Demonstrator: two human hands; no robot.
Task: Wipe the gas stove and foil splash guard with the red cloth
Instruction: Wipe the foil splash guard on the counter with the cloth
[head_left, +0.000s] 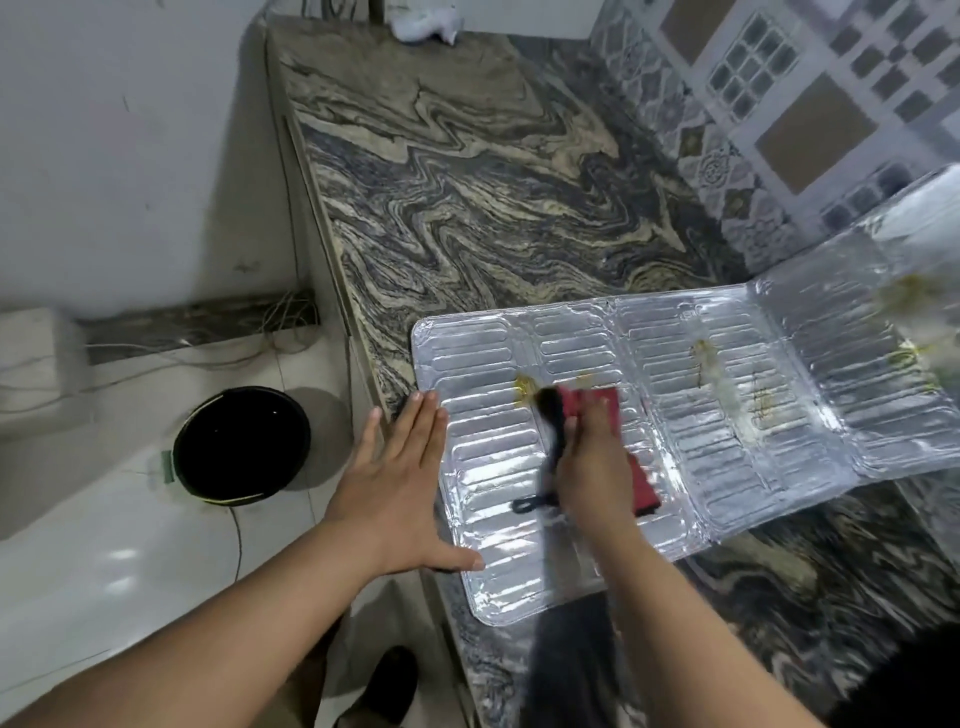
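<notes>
The foil splash guard (691, 415) lies unfolded and mostly flat on the marbled countertop (467, 171), its right end bent up against the tiled wall. Yellow-brown stains dot its panels. My right hand (592, 462) presses the red cloth (641, 478), which has a black edge and loop, onto the guard's left-centre panel beside a yellow stain (524, 389). My left hand (400, 478) lies flat with spread fingers on the guard's left edge, at the counter's front edge. The gas stove is not in view.
A black round bin (241, 447) stands on the white floor left of the counter, near loose cables (156, 358). A white crumpled bag (426, 21) sits at the counter's far end. Patterned wall tiles (779, 104) rise on the right.
</notes>
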